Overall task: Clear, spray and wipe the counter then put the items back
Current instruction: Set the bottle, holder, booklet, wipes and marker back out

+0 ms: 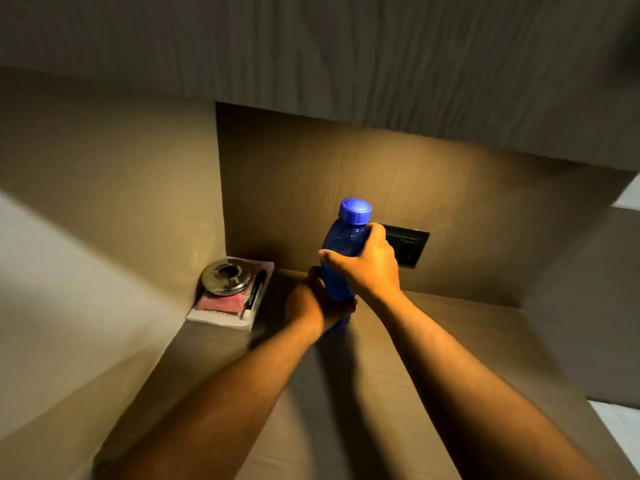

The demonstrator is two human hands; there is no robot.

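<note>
Dim counter (398, 341) is being worked: blue bottle (341, 258) is being gripped by right hand (367, 265), fingers wrapped round it, while left hand (311, 299) is cupping its base, steadying it.

Dim warm light from above, soft blur

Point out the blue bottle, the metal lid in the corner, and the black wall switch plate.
blue bottle (341, 239): head view, on its upper body just below the cap.
metal lid (227, 276): head view, on its shiny domed top.
black wall switch plate (410, 245): head view, on its dark face right of the hand.
</note>
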